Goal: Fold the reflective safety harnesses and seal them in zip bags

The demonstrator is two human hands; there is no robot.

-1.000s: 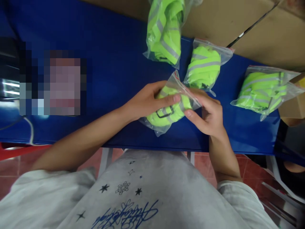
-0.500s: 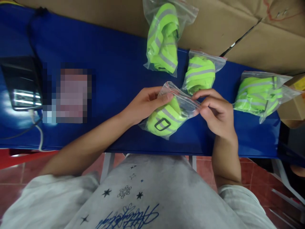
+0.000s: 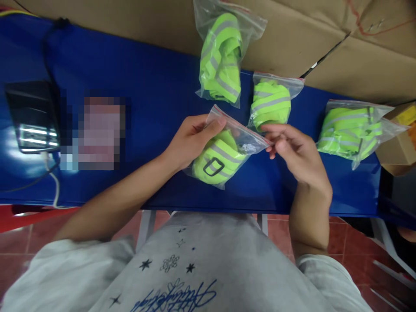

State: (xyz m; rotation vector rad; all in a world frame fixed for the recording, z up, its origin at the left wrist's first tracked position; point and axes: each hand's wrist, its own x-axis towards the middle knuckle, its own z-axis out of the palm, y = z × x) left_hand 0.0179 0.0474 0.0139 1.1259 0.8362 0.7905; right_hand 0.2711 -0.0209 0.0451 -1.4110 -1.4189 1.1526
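Note:
A clear zip bag (image 3: pixel 250 138) with a folded neon-yellow reflective strap (image 3: pixel 224 151) inside is held over the blue table. The strap has grey stripes and a black rectangular buckle (image 3: pixel 213 167). My left hand (image 3: pixel 195 141) is closed on the bag's upper left, thumb in front and the fingers partly hidden behind. At the right end of the red-lined zip edge, my right hand (image 3: pixel 294 151) pinches the corner between its fingertips. The zip edge runs straight between both hands, sloping down to the right.
Similar filled bags lie beyond: one at the back (image 3: pixel 222 60), one behind my right hand (image 3: pixel 271 102), one at right (image 3: pixel 352 132). Brown cardboard (image 3: pixel 130 21) lines the table's (image 3: pixel 156 95) far side. At left are a black device (image 3: pixel 32 115) with cables and a blurred-out item (image 3: pixel 100 134).
The bag has shifted slightly left, and its zip edge now looks straighter. My right hand has turned a little at the corner, fingers lower.

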